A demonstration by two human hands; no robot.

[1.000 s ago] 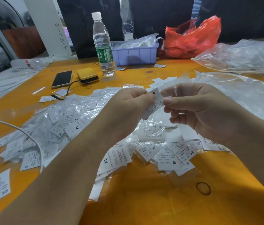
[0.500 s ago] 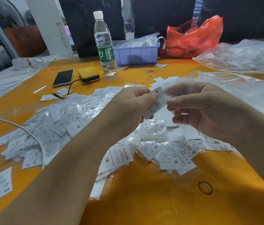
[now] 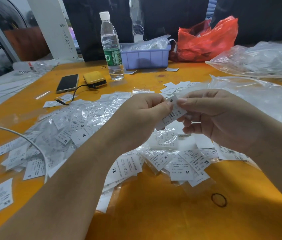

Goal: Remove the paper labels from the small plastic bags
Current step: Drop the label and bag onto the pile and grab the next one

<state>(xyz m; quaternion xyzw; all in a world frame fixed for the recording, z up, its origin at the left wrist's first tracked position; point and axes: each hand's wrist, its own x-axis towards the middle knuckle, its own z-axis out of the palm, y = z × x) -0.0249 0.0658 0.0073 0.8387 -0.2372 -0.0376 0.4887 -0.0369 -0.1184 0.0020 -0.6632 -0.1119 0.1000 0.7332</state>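
Note:
Both hands hold one small clear plastic bag with a white paper label marked S above the table's middle. My left hand pinches its left edge between thumb and fingers. From the right, my right hand pinches the top edge by the S. Whether the label is partly out of the bag I cannot tell. A wide heap of small bagged labels printed XL, XS, M and S spreads over the orange table under and to the left of my hands.
At the back stand a water bottle, a purple tray and a red plastic bag. A phone and a yellow power bank lie back left. Large clear bags cover the right. A white cable crosses the heap; a rubber band lies near.
My hands keep their pinch on the same labelled bag and have barely shifted. The bag has tilted a little, with the S end now higher.

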